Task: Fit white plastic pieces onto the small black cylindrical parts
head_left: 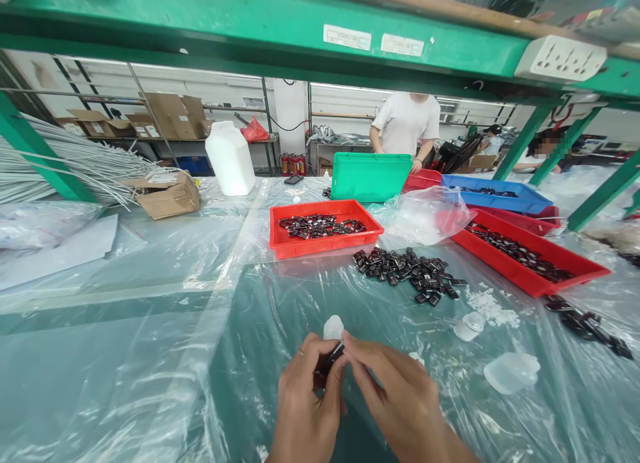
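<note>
My left hand (305,399) is closed around a small black part (331,358), held up near the table's front edge. My right hand (395,393) pinches at the top of that same part with its fingertips. A small white cap (333,327) lies on the plastic sheet just beyond my fingers. Farther out, a loose pile of black parts (410,271) is spread on the table. Behind it stands a red tray (280,239) holding more black parts.
A long red tray (530,283) with parts, a blue tray (525,201), a green bin (369,176) and a clear bag (425,216) lie at the right and back. White caps (469,325), a clear lid (511,371), a white jug (230,157) and a cardboard box (167,195) are around. A person in a white shirt (406,123) stands behind.
</note>
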Motion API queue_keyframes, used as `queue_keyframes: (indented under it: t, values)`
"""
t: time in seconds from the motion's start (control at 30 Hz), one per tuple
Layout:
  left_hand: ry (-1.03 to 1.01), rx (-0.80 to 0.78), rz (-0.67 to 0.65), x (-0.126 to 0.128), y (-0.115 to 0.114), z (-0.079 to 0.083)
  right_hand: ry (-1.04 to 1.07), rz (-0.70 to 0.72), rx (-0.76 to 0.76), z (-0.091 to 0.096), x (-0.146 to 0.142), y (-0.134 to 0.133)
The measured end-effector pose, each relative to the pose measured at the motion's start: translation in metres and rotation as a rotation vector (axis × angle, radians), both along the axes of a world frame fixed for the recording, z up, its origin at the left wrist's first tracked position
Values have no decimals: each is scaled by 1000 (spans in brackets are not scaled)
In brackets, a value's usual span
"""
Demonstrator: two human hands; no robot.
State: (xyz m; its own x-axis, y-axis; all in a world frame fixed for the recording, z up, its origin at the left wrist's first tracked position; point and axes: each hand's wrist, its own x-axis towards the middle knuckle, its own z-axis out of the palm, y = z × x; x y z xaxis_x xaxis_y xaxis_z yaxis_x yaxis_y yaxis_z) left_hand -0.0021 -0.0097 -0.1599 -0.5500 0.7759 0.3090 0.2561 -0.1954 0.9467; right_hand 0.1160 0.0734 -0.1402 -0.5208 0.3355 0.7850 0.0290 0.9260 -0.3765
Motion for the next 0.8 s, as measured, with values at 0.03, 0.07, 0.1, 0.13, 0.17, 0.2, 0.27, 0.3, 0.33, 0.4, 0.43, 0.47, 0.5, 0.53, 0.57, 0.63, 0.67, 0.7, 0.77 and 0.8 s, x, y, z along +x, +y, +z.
queue_keyframes:
  t: [0.03,0.07,0.1,0.13,0.17,0.2,0.27,0.3,0.33,0.4,0.43,0.47,0.5,0.53,0.57,0.63,0.67,0.7,0.77,0.8]
  values:
    - [-5,5,5,0,0,-1,-11,3,0,0,0,-1]
    - [-9,10,8,0,-1,-2,-26,12,-2,0,0,-1]
    - [-13,16,12,0,-2,-3,-43,26,0,0,1,-2]
    - [-16,21,15,0,-2,-4,-63,44,4,0,1,-1]
    - [-17,25,18,0,-2,-5,-82,61,9,0,2,-1]
    - [-15,29,22,-1,-2,-6,-97,78,17,-1,3,0]
    - [-2,32,26,-3,0,-8,-107,102,28,-2,3,1]
    - [8,31,27,-4,1,-8,-104,102,20,-3,2,2]
    - [21,26,28,-6,3,-9,-100,96,0,-4,1,2]
    - [57,14,26,-11,5,-11,-88,89,-35,-6,-3,2]
    - [82,8,23,-14,6,-11,-87,97,-38,-7,-5,2]
    - [109,0,20,-17,5,-12,-84,113,-31,-7,-8,2]
    - [139,-11,16,-20,5,-12,-81,131,-19,-7,-11,2]
    - [171,-26,12,-22,3,-12,-82,148,-17,-7,-12,3]
    - [204,-48,8,-24,2,-12,-83,154,-32,-6,-13,4]
    - [268,-106,3,-28,1,-8,-88,125,-113,-4,-8,9]
    - [301,-137,3,-31,3,-5,-95,98,-159,-4,-2,12]
    - [335,-167,7,-36,7,0,-102,71,-197,-4,6,14]
    - [403,-222,25,-52,27,14,-113,17,-253,-9,28,13]
    - [435,-249,41,-63,42,23,-117,-10,-282,-13,41,10]
